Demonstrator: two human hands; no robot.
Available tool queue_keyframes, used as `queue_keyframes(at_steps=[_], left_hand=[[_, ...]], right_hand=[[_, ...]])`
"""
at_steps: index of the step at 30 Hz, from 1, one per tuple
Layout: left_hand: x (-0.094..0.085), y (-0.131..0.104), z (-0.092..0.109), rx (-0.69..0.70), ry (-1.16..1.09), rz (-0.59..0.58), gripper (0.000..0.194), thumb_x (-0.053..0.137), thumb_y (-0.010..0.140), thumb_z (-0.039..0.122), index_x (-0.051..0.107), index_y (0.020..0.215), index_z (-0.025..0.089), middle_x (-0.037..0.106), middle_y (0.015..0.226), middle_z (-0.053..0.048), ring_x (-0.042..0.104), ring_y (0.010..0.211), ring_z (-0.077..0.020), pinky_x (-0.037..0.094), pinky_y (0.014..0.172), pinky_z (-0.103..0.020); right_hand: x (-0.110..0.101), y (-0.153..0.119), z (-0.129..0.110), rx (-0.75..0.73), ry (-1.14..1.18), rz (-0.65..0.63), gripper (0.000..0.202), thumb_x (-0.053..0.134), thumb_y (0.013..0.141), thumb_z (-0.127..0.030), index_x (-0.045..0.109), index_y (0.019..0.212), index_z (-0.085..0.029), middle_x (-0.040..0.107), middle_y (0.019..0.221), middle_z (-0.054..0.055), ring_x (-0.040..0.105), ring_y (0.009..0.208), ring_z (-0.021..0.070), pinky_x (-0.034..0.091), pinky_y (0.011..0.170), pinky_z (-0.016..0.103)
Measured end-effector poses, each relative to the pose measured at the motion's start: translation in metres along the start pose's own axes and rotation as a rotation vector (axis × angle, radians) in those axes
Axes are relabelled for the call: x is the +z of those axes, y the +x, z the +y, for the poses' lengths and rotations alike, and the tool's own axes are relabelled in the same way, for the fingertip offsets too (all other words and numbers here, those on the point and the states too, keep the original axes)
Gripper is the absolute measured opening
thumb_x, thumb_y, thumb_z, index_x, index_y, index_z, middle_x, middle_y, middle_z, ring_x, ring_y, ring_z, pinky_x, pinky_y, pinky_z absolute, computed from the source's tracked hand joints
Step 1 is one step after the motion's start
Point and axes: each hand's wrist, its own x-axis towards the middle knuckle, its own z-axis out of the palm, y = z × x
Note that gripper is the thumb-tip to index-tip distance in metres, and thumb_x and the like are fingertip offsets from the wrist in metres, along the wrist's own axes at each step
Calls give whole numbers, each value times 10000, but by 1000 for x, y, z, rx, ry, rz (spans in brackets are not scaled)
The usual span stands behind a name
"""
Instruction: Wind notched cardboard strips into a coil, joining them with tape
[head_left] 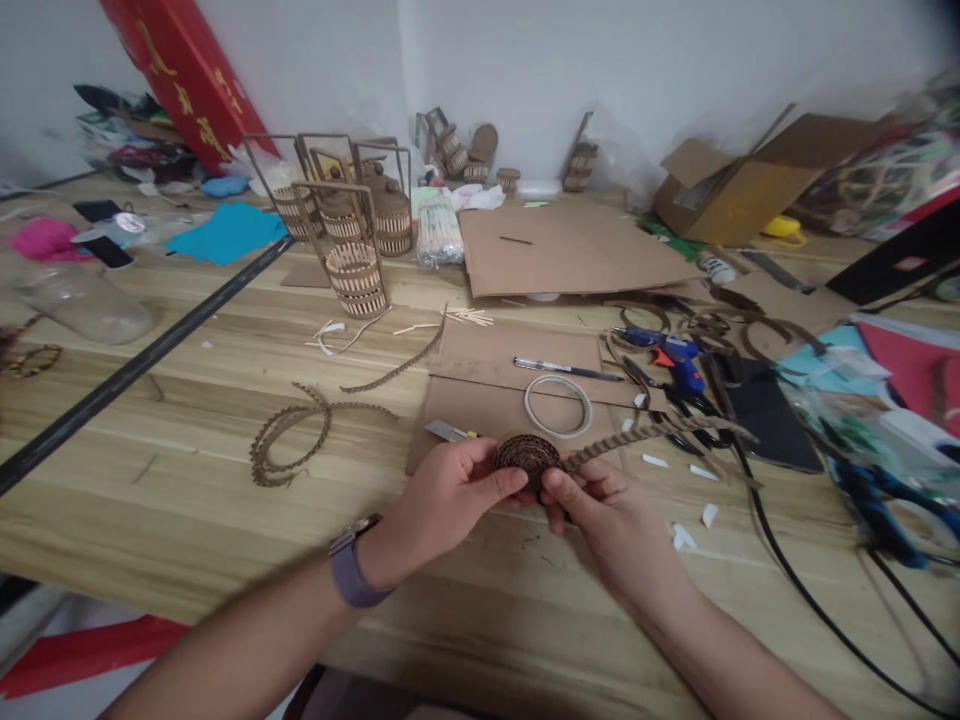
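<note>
A dark brown coil of corrugated cardboard strip (527, 455) is held between both hands above the near part of the table. My left hand (461, 490) pinches its left side, with the thumb on the front edge. My right hand (600, 505) grips the coil's right side, where the loose end of the corrugated strip (645, 432) leaves it and stretches to the right. Behind the coil, a ring of white tape (558, 406) and a pen (566, 369) lie on a cardboard sheet (480, 350). A utility knife (448, 431) lies just beyond my left hand.
Loose corrugated strips (289, 440) lie at left. Small woven baskets with handles (356, 275) stand farther back. A blue glue gun (682, 362), a black phone (772, 415), a black cable (780, 555) and blue-handled scissors (877, 510) are at right. Paper scraps (683, 537) lie near my right hand.
</note>
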Motion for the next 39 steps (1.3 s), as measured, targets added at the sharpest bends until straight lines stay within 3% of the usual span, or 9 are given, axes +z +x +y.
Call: queue_keyframes(at_steps=[4, 7, 10, 14, 23, 26, 28, 30, 39], left_hand=[[-6, -2, 9, 10, 236, -29, 232, 635, 848, 335, 673, 920, 118, 675, 847, -35, 628, 776, -172, 490, 717, -268], [-9, -4, 16, 41, 537, -33, 182, 609, 856, 306, 651, 788, 142, 560, 665, 35, 508, 625, -116, 354, 559, -205], [-11, -5, 22, 43, 730, -66, 251, 612, 858, 319, 562, 667, 163, 404, 562, 71, 378, 539, -90, 229, 485, -212], [-12, -7, 26, 43, 876, -97, 319, 625, 855, 318, 477, 613, 174, 390, 535, 70, 368, 526, -93, 191, 472, -230], [-9, -12, 31, 37, 916, -145, 250, 662, 832, 256, 566, 619, 167, 465, 559, 52, 426, 545, -110, 241, 497, -230], [-11, -10, 26, 44, 680, -72, 121, 635, 846, 288, 683, 877, 180, 610, 711, 23, 553, 649, -136, 371, 561, -214], [-13, -8, 22, 24, 438, -65, 250, 616, 857, 326, 659, 1062, 189, 673, 886, -7, 635, 748, -156, 471, 648, -235], [-14, -6, 21, 0, 321, -85, 257, 596, 873, 369, 651, 1028, 171, 676, 911, -20, 670, 771, -167, 516, 681, -255], [-13, -10, 30, 115, 860, -90, 255, 566, 927, 271, 568, 692, 172, 593, 619, 48, 581, 602, -114, 330, 529, -206]], right_hand=[[-10, 5, -3, -4, -33, 2, 423, 780, 670, -578, 703, 736, -167, 594, 519, -16, 485, 424, 100, 367, 442, 233], [-19, 7, -12, -15, -136, -65, 389, 758, 699, -548, 732, 804, -174, 573, 518, -28, 484, 423, 107, 368, 436, 237], [-24, 5, -22, -51, -311, -177, 308, 708, 754, -482, 740, 796, -178, 541, 476, -32, 487, 441, 122, 371, 451, 244], [-24, 1, -30, -162, -516, -240, 211, 637, 810, -365, 722, 723, -193, 538, 493, -32, 466, 455, 115, 336, 444, 235], [-23, -3, -31, -211, -641, -274, 219, 597, 847, -321, 662, 672, -206, 560, 494, -35, 498, 450, 115, 342, 443, 230], [-22, -4, -29, -197, -598, -165, 212, 600, 839, -371, 669, 724, -206, 570, 458, -34, 512, 446, 131, 342, 438, 238], [-20, -5, -28, -174, -546, -91, 219, 604, 831, -404, 671, 768, -205, 582, 448, -33, 521, 433, 138, 345, 431, 241], [-19, -5, -26, -141, -502, -61, 232, 601, 828, -422, 665, 781, -204, 595, 452, -31, 526, 422, 139, 349, 425, 241], [-18, -2, -26, -163, -593, -151, 242, 589, 816, -370, 617, 633, -216, 558, 456, -36, 508, 450, 128, 341, 448, 236]])
